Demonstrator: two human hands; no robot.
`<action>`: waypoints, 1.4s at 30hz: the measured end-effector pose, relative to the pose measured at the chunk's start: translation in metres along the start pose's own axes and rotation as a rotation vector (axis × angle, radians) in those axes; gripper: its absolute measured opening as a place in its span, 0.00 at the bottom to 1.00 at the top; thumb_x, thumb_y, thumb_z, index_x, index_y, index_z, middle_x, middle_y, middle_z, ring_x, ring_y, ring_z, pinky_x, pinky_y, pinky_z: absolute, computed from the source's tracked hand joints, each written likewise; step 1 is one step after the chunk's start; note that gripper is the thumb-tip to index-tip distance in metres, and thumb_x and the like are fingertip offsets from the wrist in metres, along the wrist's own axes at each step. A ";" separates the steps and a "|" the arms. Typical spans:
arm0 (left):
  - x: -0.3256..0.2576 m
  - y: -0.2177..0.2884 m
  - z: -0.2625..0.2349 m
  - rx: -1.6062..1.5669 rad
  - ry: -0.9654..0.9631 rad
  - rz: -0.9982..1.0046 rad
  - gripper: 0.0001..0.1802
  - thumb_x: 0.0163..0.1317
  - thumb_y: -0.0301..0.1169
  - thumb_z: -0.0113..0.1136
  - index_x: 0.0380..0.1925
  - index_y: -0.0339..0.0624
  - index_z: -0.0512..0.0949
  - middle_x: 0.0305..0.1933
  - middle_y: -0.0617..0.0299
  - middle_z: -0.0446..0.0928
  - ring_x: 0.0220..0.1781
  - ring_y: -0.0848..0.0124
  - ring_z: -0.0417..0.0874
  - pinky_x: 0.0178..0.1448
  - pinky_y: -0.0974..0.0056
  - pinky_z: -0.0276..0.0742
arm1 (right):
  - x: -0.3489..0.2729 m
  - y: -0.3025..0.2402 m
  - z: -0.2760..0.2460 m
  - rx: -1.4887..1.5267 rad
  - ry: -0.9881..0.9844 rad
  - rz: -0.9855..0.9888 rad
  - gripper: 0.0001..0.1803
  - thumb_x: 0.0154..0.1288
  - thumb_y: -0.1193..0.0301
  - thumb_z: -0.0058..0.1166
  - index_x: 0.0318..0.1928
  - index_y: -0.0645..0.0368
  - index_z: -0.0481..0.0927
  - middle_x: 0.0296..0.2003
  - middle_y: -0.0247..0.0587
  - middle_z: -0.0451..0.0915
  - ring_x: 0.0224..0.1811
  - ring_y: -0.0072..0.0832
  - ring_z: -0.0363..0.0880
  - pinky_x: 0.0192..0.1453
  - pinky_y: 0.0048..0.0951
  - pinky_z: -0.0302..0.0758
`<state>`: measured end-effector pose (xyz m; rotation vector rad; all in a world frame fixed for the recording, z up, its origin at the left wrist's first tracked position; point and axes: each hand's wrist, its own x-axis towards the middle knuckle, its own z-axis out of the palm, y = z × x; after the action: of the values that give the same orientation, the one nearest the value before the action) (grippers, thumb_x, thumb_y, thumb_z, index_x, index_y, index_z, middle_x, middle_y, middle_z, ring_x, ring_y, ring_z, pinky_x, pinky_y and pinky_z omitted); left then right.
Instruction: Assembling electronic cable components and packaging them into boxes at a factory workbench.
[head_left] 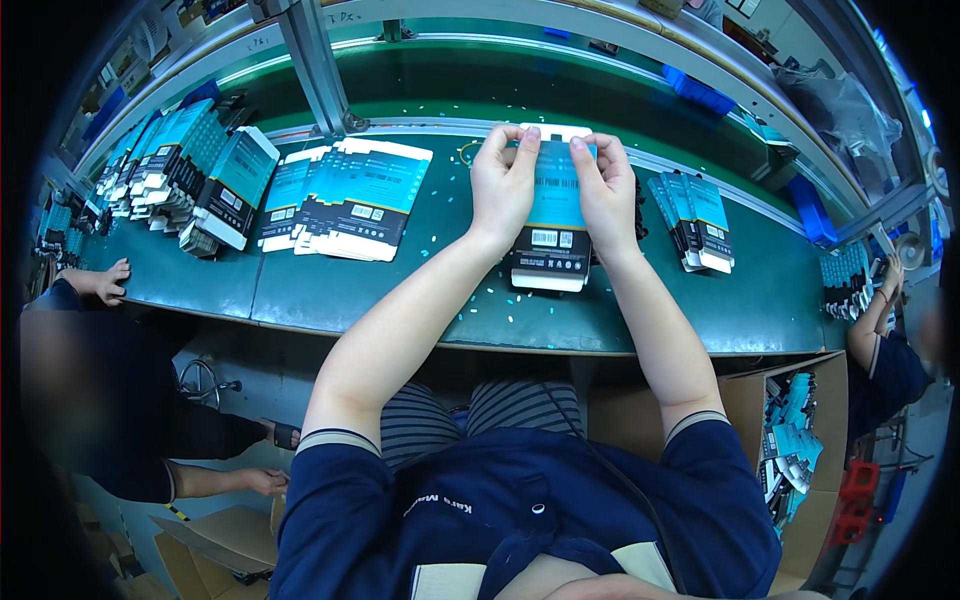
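My left hand (505, 190) and right hand (608, 195) clamp the box (556, 205) between them near its far end. It is over the bench (700, 315), between fanned boxes (350, 200) leftward and a small stack (698, 218) rightward.

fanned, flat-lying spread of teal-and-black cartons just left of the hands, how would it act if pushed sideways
The fanned spread of flat teal-and-black cartons would probably slide apart, since its overlapping pieces show no band. Tipping seems unlikely: it lies low and wide on the green tabletop. Single cartons look light and fairly stiff, being thin with straight edges.
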<state>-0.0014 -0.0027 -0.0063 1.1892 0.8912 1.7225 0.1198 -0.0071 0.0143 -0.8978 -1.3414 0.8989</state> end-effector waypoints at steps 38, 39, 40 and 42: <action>0.025 0.004 -0.011 -0.105 0.231 0.029 0.15 0.59 0.35 0.64 0.32 0.40 0.68 0.27 0.63 0.75 0.28 0.81 0.73 0.30 0.75 0.67 | 0.011 -0.009 -0.021 0.086 -0.396 0.376 0.22 0.60 0.67 0.59 0.52 0.63 0.70 0.41 0.43 0.78 0.41 0.21 0.76 0.43 0.24 0.74; 0.032 0.005 -0.020 -0.112 0.259 0.081 0.16 0.59 0.37 0.64 0.33 0.39 0.69 0.27 0.63 0.76 0.28 0.79 0.75 0.31 0.74 0.69 | 0.019 -0.015 -0.037 0.020 -0.543 0.473 0.23 0.61 0.67 0.58 0.55 0.62 0.69 0.43 0.39 0.79 0.42 0.22 0.77 0.46 0.25 0.75; 0.035 0.017 -0.027 -0.034 0.164 0.012 0.15 0.61 0.39 0.61 0.33 0.39 0.70 0.27 0.62 0.77 0.30 0.77 0.78 0.33 0.72 0.72 | 0.028 -0.017 -0.061 0.032 -0.489 0.398 0.21 0.63 0.70 0.54 0.55 0.63 0.70 0.44 0.37 0.79 0.43 0.23 0.77 0.50 0.26 0.73; 0.043 0.030 -0.044 0.566 0.118 0.150 0.16 0.60 0.41 0.60 0.31 0.37 0.75 0.29 0.60 0.79 0.31 0.73 0.78 0.37 0.68 0.74 | 0.049 -0.030 -0.119 0.074 -0.287 0.261 0.18 0.64 0.73 0.47 0.54 0.66 0.71 0.44 0.38 0.79 0.44 0.23 0.76 0.52 0.28 0.72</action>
<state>-0.0593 0.0207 0.0223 1.5584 1.4575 1.7249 0.2405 0.0234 0.0579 -0.9248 -1.4423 1.3108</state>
